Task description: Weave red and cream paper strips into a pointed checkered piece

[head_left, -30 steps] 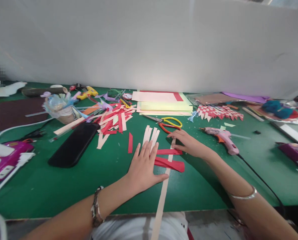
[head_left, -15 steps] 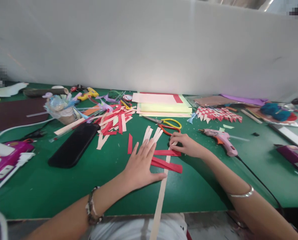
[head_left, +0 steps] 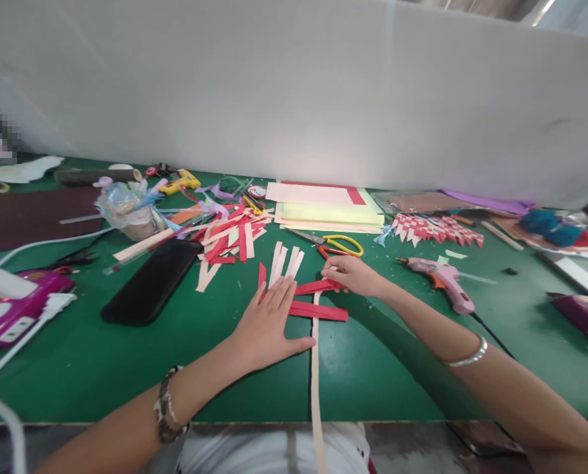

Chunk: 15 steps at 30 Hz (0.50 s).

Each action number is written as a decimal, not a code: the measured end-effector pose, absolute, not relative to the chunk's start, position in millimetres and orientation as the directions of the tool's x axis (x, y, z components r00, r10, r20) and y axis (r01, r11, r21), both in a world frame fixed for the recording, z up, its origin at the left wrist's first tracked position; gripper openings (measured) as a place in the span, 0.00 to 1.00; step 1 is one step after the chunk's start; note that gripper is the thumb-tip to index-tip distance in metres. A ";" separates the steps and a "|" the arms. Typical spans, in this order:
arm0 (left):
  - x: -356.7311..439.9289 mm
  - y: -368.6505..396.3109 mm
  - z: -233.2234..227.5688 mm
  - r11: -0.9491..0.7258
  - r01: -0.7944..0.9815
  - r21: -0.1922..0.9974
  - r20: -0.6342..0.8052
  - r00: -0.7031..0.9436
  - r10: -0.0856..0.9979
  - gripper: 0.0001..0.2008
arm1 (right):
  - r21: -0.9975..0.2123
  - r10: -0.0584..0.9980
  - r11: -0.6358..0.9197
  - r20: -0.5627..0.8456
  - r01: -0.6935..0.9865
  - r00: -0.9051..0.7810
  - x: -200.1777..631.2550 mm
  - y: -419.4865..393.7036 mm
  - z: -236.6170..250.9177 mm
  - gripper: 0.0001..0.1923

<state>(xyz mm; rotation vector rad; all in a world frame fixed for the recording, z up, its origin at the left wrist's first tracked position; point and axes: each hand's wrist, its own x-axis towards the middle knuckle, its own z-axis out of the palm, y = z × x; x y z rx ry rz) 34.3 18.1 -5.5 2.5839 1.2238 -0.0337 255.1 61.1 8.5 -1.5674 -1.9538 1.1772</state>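
Green felt-like covering spreads over the table [head_left: 76, 368], and near its front edge the left hand [head_left: 264, 326] lies flat, fingers spread, pressing on the left ends of two red paper strips [head_left: 318, 309] that run crosswise, side to side, one just behind the other. That flat palm seems meant to pin them so they do not slide. A long pale peach paper strip [head_left: 315, 368] runs the other way, its long axis pointing from the person's lap away toward the white wall [head_left: 294, 92], its near end hanging over the table edge and its far end reaching under the right hand [head_left: 347, 273]. This hand has its fingertips pinched together on the right end of the farther red strip where it meets the peach one, apparently holding the crossing in place; whether the peach strip passes over or under each red one I cannot tell for sure. Just behind the left hand, a fan of short peach strips [head_left: 286, 260] lies loose, and farther left sits a heap of cut red and peach strips [head_left: 232, 237] beside a black phone [head_left: 150, 283]. Yellow-and-orange-handled scissors [head_left: 336, 245] rest just beyond the right hand, a pink glue gun [head_left: 442, 280] lies to its right, and a finished red-and-white woven piece [head_left: 434, 227] sits farther back near stacked coloured paper sheets [head_left: 326, 207].
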 end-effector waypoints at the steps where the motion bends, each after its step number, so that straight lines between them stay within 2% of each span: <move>1: 33.7 18.9 -6.0 -0.599 0.762 0.245 -0.143 0.640 0.755 0.49 | -0.788 0.925 0.027 -0.214 0.615 -0.314 253.3 62.5 7.6 0.11; 6: 31.6 20.7 -8.1 -0.593 0.759 0.268 -0.151 0.641 0.752 0.50 | -0.786 0.920 0.063 -0.194 0.615 -0.341 248.8 69.9 11.5 0.11; 12: 31.3 18.7 -9.2 -0.593 0.754 0.283 -0.127 0.643 0.755 0.46 | -0.768 0.852 0.026 -0.318 0.640 -0.417 245.8 84.8 19.2 0.10; 15: 27.7 20.3 -10.9 -0.616 0.728 0.300 -0.106 0.668 0.737 0.45 | -0.754 0.785 0.026 -0.392 0.656 -0.481 245.9 95.6 23.7 0.10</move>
